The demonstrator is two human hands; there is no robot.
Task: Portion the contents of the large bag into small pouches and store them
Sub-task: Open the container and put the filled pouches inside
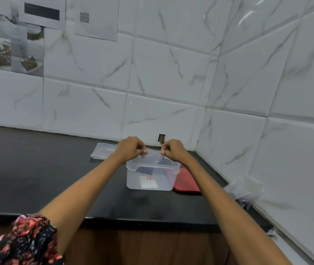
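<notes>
Two hands are working together above the middle of the dark desk (37,178), and you are wearing a floral sleeve (24,243) that is showing at the lower left. Near the back edge of the desk, left of your hands, a flat clear large bag (102,153) is lying, with part of it hidden behind your left wrist. Your left hand (130,149) is pinching the left end of a small clear pouch (153,157) between curled fingers and thumb. The pouch is stretching between both hands and hanging just over the open top of a translucent container (150,178), which is standing on the desk and carrying a small red-bordered label (150,177) on its near wall. Your right hand (173,150) is pinching the pouch's right end in the same way. What the pouch is holding, you cannot tell from here. Beside the container on its right, touching it, a red lid (186,182) is lying flat. Further right, against the side wall at the desk's right edge, a loose heap of clear pouches (246,190) is resting.
</notes>
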